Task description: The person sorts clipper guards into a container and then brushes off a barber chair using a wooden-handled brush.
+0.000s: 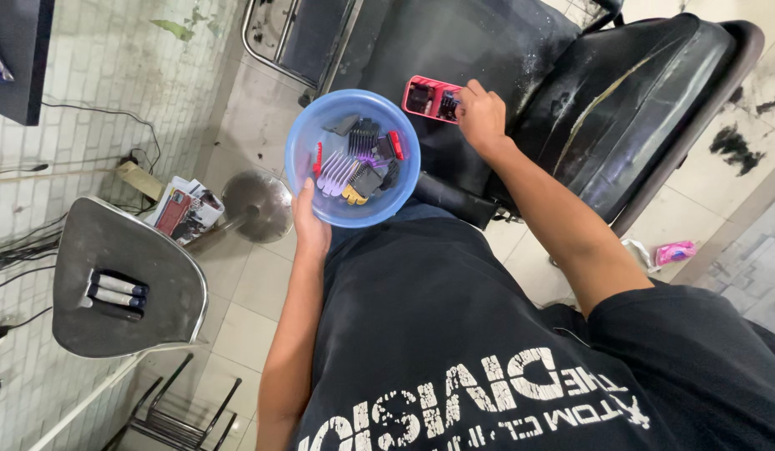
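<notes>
My left hand (310, 221) grips the near rim of a round blue plastic bowl (308, 142), holding it up in front of my black shirt. Inside lie several hair-clipper guard combs (354, 163) in purple, black, red and yellow. My right hand (481, 117) reaches out over the seat of a black barber chair (621, 108). Its fingers are closed on the edge of a flat red rectangular thing (429, 98), like a phone in a red case, which rests on the seat.
A grey metal tray (153, 250) with dark cylinders (116, 292) stands at the left. A round metal base (255, 205) and a pile of printed packets (185, 209) sit on the tiled floor. Hair clippings (734, 146) and a pink item (675, 250) lie at the right.
</notes>
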